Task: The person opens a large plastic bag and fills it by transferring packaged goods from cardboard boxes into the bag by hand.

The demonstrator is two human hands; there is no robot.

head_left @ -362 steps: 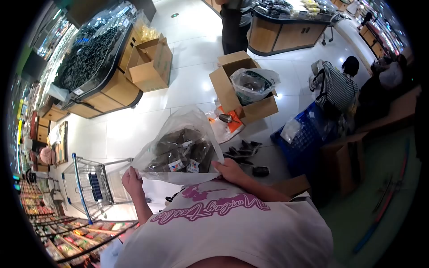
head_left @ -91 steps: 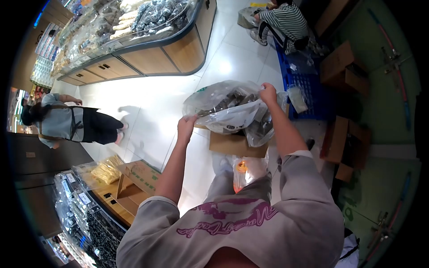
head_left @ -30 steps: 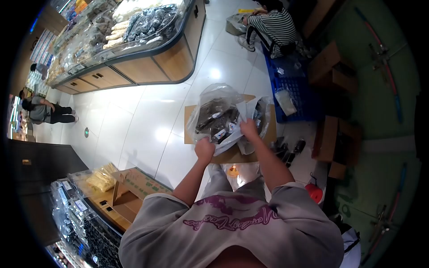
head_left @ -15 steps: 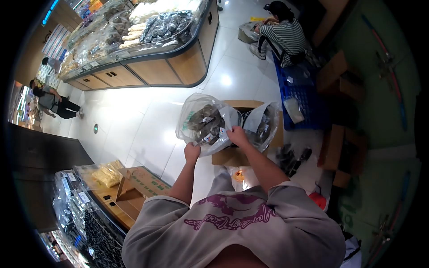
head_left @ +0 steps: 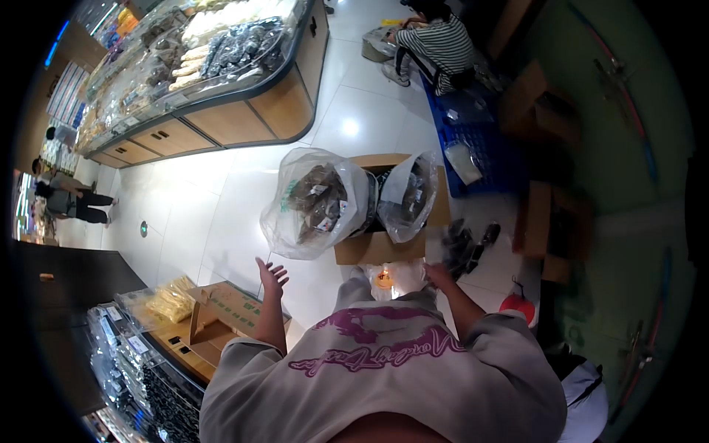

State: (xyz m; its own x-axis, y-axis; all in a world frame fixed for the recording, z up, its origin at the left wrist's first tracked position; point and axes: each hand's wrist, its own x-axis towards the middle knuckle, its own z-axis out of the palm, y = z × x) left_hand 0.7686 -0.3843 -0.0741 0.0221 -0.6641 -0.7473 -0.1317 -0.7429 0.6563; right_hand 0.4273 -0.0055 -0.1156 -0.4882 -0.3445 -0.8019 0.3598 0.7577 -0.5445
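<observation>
My left hand (head_left: 273, 275) is open and empty, fingers spread, held over the floor to the left of a cardboard box (head_left: 380, 249). Low on the right, my right hand (head_left: 439, 276) is at the edge of a clear plastic bag (head_left: 405, 279) with an orange mark; its fingers are blurred, so their grip does not show. A large clear bag (head_left: 277, 225) with dark brown dried goods (head_left: 317, 198) bulges over the box's left side. A second clear bag (head_left: 413, 193) with dark contents fills the box's right side.
Dark packets (head_left: 461, 247) lie on the floor at right, near a blue pallet (head_left: 484, 151). A person in a striped top (head_left: 447, 48) sits beyond it. Behind is a display counter (head_left: 244, 122); a flattened carton (head_left: 233, 314) lies at lower left, open cartons (head_left: 554, 225) at right.
Both hands have let go of the large bag's rim. The left has moved down and left and opened; the right has dropped to the small bag's edge. The view has shifted a little.
</observation>
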